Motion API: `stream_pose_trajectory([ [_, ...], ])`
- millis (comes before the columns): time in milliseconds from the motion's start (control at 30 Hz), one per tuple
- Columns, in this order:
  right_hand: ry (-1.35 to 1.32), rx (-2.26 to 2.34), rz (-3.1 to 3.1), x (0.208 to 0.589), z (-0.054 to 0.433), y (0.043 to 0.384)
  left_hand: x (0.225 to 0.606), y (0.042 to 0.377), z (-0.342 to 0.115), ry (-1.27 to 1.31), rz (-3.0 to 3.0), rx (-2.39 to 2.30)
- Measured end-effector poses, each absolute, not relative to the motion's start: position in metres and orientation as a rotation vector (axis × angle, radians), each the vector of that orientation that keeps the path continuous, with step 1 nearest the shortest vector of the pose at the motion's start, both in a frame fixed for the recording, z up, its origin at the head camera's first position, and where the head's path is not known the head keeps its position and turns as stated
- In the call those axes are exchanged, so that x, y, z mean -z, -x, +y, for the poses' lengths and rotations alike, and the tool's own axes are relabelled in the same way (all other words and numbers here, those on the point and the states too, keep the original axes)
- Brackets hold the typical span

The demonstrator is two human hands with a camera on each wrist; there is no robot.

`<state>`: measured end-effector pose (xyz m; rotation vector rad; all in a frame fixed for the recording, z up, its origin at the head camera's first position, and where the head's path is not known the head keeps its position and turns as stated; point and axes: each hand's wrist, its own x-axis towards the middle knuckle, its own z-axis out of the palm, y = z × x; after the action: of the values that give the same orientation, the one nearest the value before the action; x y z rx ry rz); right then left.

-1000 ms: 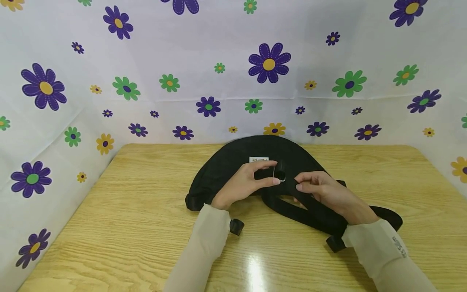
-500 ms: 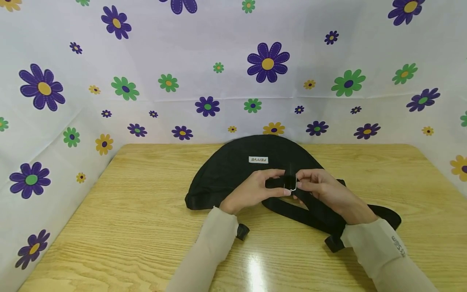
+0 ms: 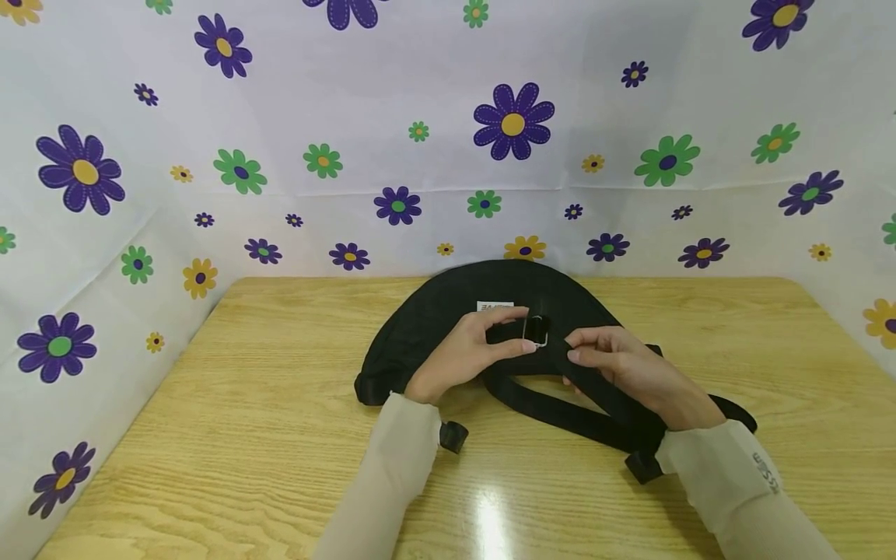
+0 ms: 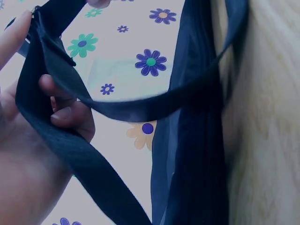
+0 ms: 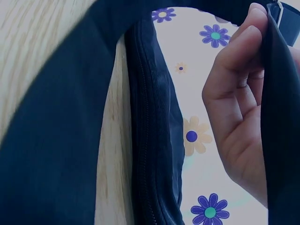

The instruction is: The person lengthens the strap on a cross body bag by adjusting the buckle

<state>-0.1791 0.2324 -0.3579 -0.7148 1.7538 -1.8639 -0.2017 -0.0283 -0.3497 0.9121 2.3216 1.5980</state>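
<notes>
A black half-moon fabric bag (image 3: 427, 342) with a white label (image 3: 495, 306) lies on the table. Just in front of it my left hand (image 3: 465, 350) pinches a silver-edged strap slider (image 3: 545, 334) between thumb and fingers. To the right, my right hand (image 3: 630, 369) pinches the black webbing strap (image 3: 560, 414) close to that slider. The strap loops below the hands and runs under the right wrist. In the left wrist view the strap (image 4: 101, 180) passes across the left hand (image 4: 28, 154). The right wrist view shows curled fingers (image 5: 234, 61) at the strap beside the slider.
The wooden table (image 3: 245, 404) stretches around the bag. Behind it hangs a white cloth (image 3: 420, 78) with printed flowers. Small black pieces (image 3: 453, 436) sit beside both sleeve cuffs. A zipper (image 5: 145, 93) runs along the bag's edge.
My left hand moved right with the slider up to the right hand, then back left, apart from it again. The right hand stayed nearly still, and the lower strap loop shifted left.
</notes>
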Motion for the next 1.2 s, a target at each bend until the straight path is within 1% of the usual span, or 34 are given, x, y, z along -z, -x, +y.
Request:
stream_pose_trajectory([
  [300, 0.732, 1.853, 1.782, 0.357, 0.232, 0.179, 0.349, 0.200, -0.026, -0.883, 2.317, -1.537],
  [633, 0.786, 1.867, 1.771, 0.357, 0.230, 0.179, 0.357, 0.195, -0.011, -1.026, 2.246, -1.475],
  [933, 0.696, 1.881, 1.773, 0.355, 0.231, 0.177, 0.349, 0.199, -0.023, -0.974, 2.310, -1.558],
  [1200, 0.723, 1.860, 1.805, 0.355, 0.231, 0.178, 0.352, 0.198, -0.020, -0.970, 2.294, -1.528],
])
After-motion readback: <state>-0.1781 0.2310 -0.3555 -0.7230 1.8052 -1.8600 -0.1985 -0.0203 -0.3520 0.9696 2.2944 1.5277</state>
